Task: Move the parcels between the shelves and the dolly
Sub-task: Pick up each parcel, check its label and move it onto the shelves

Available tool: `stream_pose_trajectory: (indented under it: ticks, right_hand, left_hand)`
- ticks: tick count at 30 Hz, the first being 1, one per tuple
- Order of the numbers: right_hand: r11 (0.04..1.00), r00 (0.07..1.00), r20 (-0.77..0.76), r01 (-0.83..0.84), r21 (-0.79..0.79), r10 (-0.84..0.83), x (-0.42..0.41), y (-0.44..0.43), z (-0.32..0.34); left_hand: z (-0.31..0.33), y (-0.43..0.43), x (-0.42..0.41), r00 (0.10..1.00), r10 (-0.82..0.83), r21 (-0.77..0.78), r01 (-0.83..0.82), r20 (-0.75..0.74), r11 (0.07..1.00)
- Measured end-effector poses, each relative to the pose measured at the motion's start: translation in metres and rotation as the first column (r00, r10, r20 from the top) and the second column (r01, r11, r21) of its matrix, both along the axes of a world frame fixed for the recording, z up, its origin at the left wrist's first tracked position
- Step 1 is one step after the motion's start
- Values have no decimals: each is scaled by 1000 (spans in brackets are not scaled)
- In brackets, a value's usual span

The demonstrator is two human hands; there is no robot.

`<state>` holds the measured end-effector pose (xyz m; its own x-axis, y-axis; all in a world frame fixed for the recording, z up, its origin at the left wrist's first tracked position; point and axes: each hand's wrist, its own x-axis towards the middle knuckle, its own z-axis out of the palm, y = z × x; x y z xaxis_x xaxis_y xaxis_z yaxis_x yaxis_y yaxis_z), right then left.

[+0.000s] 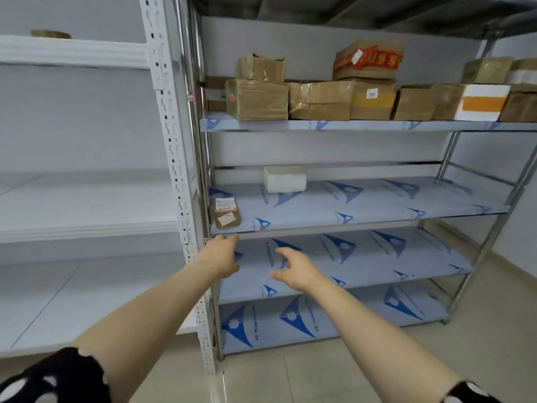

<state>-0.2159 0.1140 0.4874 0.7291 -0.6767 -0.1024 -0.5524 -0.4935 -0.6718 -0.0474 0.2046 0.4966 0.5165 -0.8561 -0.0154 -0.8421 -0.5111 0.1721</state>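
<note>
A small brown parcel (226, 212) with white labels sits at the front left corner of the metal rack's middle shelf (363, 210). A white foam parcel (284, 178) lies farther back on the same shelf. Several taped cardboard parcels (319, 100) fill the shelf above. My left hand (222, 255) reaches forward just below the small brown parcel, fingers straight, holding nothing. My right hand (296, 270) is stretched out beside it, fingers loosely spread and empty. No dolly is in view.
A white slotted-post shelving unit (87, 207) stands to the left, with a roll of tape (50, 34) on its top board. The rack's two lower shelves (348, 263) carry only blue-printed film. Tiled floor (319, 373) lies in front.
</note>
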Motion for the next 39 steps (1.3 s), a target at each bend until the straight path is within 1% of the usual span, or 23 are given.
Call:
stream_pose_trajectory:
  ticks: [4, 6, 8, 13, 17, 19, 23, 25, 27, 30, 32, 33, 34, 36, 39]
  right_hand:
    - [999, 999, -3, -51, 3, 51, 44, -87, -4]
    - [997, 999, 10, -54, 49, 53, 71, -121, -8]
    - [993, 997, 14, -73, 88, 72, 101, -147, -15]
    - [985, 991, 16, -132, 109, 131, 178, -197, -30]
    - [984, 991, -15, -129, 127, 132, 232, -229, -40]
    - [983, 991, -27, -130, 130, 134, 256, -241, -44]
    - [978, 988, 3, -155, 141, 156, 297, -257, -49]
    - [970, 985, -4, -172, 173, 175, 310, -260, -53]
    - [959, 982, 23, -186, 212, 185, 319, -263, -58]
    - [949, 988, 74, -149, 278, 134, 323, -268, -64]
    - [909, 994, 94, -96, 406, 62, 317, -270, -70]
    - [878, 995, 92, -83, 471, 45, 312, -270, -72]
    - [861, 996, 77, -79, 503, 46, 305, -270, -74]
    - [843, 995, 71, -93, 529, 64, 292, -266, -81]
    - [837, 989, 76, -146, 527, 125, 277, -252, -92]
  left_hand:
    - [-9, -67, 34, 994, 98, 17, -97, -52, 995]
    - [-12, -93, 51, 985, 147, 8, -147, -91, 989]
    - [-15, -114, 69, 969, 207, 13, -207, -131, 978]
    - [-32, -165, 132, 916, 330, -7, -340, -227, 940]
    - [-38, -201, 177, 828, 411, -80, -472, -380, 878]
    - [-43, -212, 194, 781, 427, -88, -517, -456, 851]
    - [-56, -231, 221, 683, 455, -105, -611, -571, 785]
    - [-59, -237, 226, 648, 474, -103, -647, -596, 755]
    - [-60, -242, 229, 627, 482, -115, -674, -612, 730]
    - [-60, -246, 223, 589, 508, -129, -723, -628, 679]
    - [-59, -244, 212, 579, 530, -124, -739, -620, 662]
    - [-59, -242, 204, 574, 536, -129, -747, -619, 652]
    - [-58, -240, 196, 566, 544, -133, -758, -619, 638]
    - [-55, -232, 173, 537, 562, -132, -786, -628, 603]
    - [-52, -211, 143, 471, 615, -137, -850, -633, 509]
